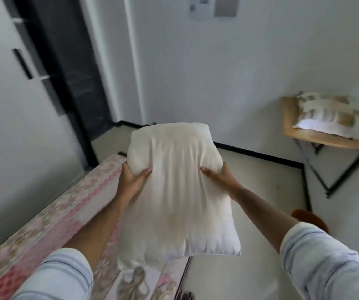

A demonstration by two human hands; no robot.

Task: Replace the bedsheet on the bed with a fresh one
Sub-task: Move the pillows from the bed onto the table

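off to the right a wooden tabletop on black legs carries a patterned pillow, well apart from the bed. both hands grip a bare white pillow in the air, left hand and right hand pinching its sides. the pink floral bedsheet lies on the bed below, left of the hands.

Two bare forearms run up from the lower corners, ending in the left hand at ten o'clock of centre and the right hand at two o'clock. Pale, washed-blue denim sleeves, with darker seams, are pushed back at the elbows.
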